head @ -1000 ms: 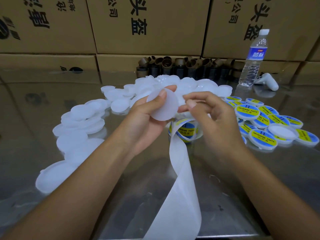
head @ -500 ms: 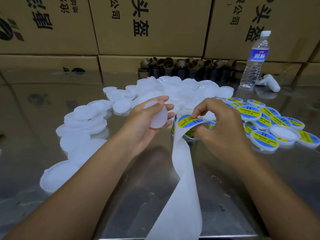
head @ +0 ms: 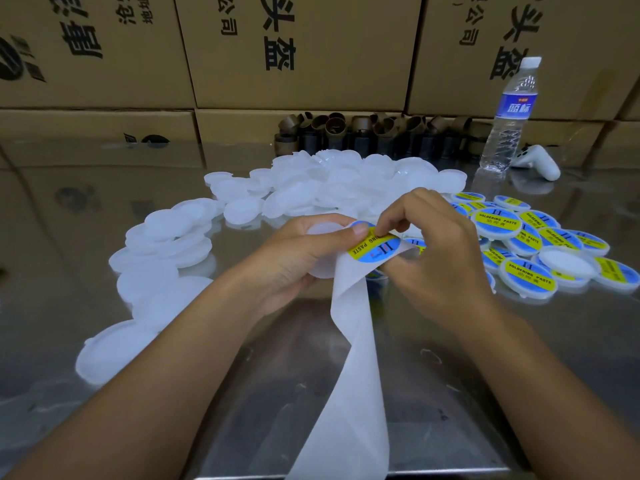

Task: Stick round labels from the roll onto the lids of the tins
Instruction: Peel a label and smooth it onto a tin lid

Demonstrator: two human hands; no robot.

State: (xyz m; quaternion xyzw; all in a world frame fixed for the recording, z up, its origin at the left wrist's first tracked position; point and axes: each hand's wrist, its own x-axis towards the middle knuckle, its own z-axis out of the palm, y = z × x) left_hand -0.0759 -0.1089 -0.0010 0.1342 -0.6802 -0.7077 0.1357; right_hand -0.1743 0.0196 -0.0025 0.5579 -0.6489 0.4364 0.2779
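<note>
On the left of the steel table (head: 62,271), a heap of bare lids (head: 166,237) lay spread. Just right of it, the left hand (head: 294,261) gripped one white lid (head: 320,230), fingers curled under it, thumb on the label (head: 375,245). The label lay immediately right of that lid, overlapping its edge, its yellow band slanting up toward the right hand (head: 436,258), which pinched its upper rim and was the nearer hand for peeling. The backing strip (head: 353,341) trailed from beneath it toward the viewer. The roll was probably hidden behind the right hand. Farther right sat the labelled lids (head: 540,244).
</note>
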